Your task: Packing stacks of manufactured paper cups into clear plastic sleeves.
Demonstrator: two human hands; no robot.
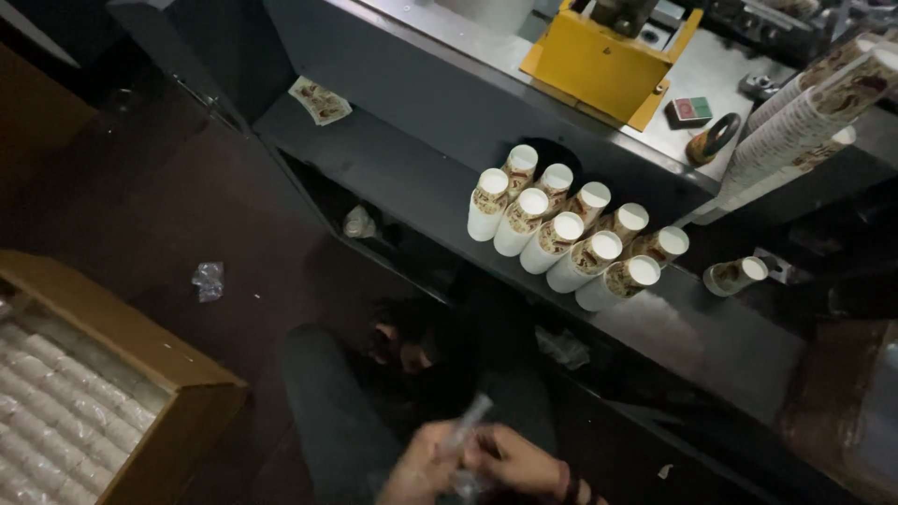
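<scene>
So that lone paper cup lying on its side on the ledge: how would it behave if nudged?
The lone cup lies on its side, so it would likely roll, curving since it tapers. It looks like thin paper, so probably light and easily crushed.

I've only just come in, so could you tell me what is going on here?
A person, seen from above, holds a clear plastic wrapper with both hands: left hand, right hand. Printed paper cups stand in a cluster on the grey machine ledge. A cardboard box of stacked cups sits at left.
</scene>
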